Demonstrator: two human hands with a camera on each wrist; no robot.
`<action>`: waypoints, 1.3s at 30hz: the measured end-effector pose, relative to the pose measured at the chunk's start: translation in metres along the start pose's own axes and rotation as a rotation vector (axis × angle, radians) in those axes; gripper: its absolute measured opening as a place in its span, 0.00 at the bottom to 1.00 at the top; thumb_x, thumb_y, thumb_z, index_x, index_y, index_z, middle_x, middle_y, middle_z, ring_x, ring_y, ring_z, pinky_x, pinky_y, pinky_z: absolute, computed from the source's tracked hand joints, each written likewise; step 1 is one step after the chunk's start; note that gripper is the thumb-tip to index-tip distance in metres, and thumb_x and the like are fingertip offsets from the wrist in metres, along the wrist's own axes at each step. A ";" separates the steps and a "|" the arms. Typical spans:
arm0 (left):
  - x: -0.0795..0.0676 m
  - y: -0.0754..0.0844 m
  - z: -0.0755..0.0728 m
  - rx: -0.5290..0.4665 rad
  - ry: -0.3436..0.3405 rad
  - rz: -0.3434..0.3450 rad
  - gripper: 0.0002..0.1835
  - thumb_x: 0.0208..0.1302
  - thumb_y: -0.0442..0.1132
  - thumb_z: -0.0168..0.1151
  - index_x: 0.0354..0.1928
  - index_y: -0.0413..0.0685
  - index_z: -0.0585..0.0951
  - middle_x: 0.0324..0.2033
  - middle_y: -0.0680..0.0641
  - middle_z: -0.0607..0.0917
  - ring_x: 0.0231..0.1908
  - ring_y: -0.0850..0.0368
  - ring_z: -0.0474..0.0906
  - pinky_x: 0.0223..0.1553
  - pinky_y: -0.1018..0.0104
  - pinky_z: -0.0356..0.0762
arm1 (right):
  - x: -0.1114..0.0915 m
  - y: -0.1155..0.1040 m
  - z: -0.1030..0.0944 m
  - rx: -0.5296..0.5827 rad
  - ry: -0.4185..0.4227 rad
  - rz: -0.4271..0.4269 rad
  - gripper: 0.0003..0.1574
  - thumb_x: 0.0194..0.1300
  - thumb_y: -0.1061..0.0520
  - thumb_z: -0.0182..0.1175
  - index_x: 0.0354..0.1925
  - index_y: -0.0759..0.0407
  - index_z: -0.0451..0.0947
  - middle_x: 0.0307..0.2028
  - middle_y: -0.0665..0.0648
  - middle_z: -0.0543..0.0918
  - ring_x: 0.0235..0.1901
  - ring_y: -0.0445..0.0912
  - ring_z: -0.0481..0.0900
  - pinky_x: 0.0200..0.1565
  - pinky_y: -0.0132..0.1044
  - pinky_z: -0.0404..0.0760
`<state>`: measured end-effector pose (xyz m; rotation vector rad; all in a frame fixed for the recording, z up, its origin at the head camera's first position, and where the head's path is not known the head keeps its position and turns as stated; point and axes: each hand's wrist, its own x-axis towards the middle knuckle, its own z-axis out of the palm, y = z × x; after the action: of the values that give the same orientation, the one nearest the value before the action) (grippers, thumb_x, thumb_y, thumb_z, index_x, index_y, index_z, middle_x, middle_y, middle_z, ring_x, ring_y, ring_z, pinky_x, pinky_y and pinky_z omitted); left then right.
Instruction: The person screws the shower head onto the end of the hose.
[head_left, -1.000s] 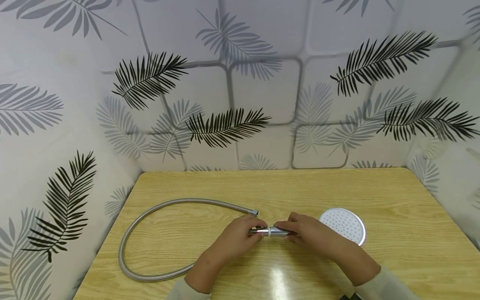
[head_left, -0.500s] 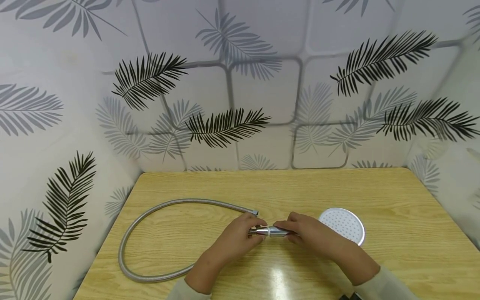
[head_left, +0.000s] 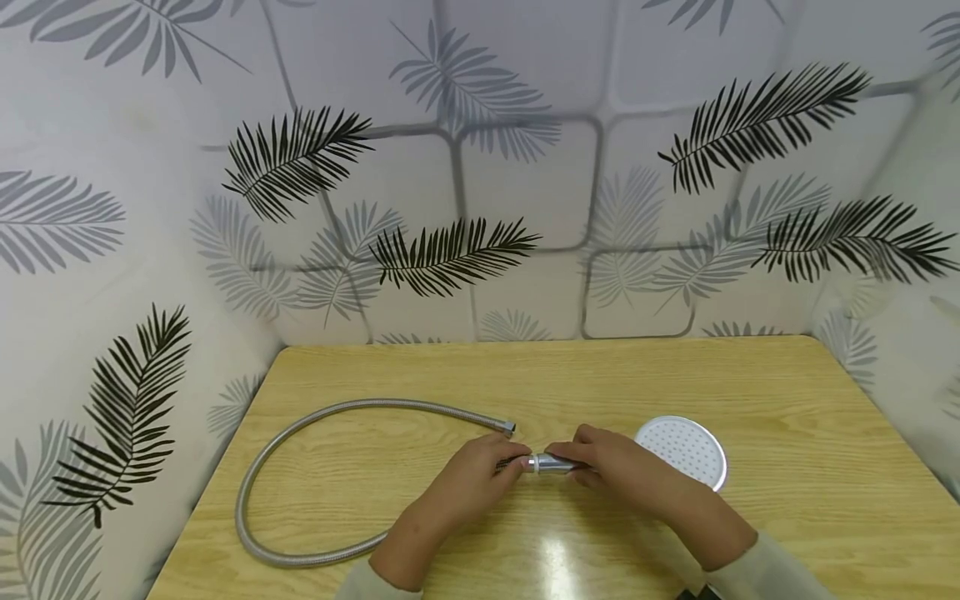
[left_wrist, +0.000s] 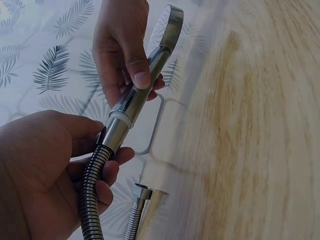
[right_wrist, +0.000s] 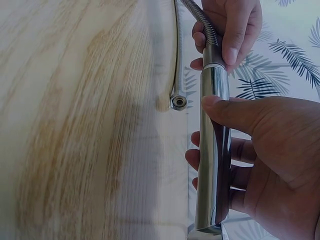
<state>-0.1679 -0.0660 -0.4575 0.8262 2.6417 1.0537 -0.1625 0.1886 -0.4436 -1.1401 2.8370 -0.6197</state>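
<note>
A chrome handheld shower head with a round white spray face (head_left: 681, 452) is held by its handle (left_wrist: 134, 102) in my right hand (head_left: 630, 468). In the right wrist view, the right thumb lies along the handle while the fingers curl around behind it. My left hand (head_left: 467, 482) pinches the tapered connector (left_wrist: 114, 133) of a ribbed metal shower hose (head_left: 242, 500). That connector sits against the handle's lower end, with a white ring (left_wrist: 121, 118) at the joint. The hose's other end, a hex nut (right_wrist: 178, 102), lies on the table just beyond the left hand.
The hose loops widely over the left part of the wood-grain table (head_left: 787, 417). Behind and beside the table stands a wall (head_left: 525, 192) with a leaf pattern. A small dark object (head_left: 701, 593) shows at the front edge by the right sleeve.
The left thumb and fingers have shifted slightly on the connector and cover more of it. The right hand keeps its grip on the handle, nearly still.
</note>
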 end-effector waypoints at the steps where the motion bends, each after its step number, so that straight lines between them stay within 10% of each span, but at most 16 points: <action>1: 0.000 0.000 0.000 0.003 0.001 -0.005 0.16 0.78 0.48 0.54 0.56 0.50 0.85 0.45 0.56 0.84 0.39 0.65 0.77 0.42 0.72 0.78 | 0.000 0.000 0.000 0.001 -0.001 0.001 0.25 0.66 0.58 0.67 0.61 0.54 0.81 0.36 0.47 0.77 0.30 0.33 0.67 0.32 0.27 0.71; 39: 0.000 0.002 -0.001 0.002 -0.025 -0.043 0.15 0.73 0.45 0.62 0.54 0.47 0.85 0.45 0.54 0.83 0.39 0.68 0.76 0.42 0.75 0.78 | -0.001 -0.001 0.003 -0.011 0.006 -0.004 0.24 0.67 0.57 0.66 0.61 0.54 0.81 0.35 0.47 0.77 0.30 0.33 0.67 0.31 0.27 0.72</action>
<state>-0.1679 -0.0653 -0.4554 0.7740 2.6278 1.0241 -0.1604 0.1878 -0.4466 -1.1477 2.8477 -0.6093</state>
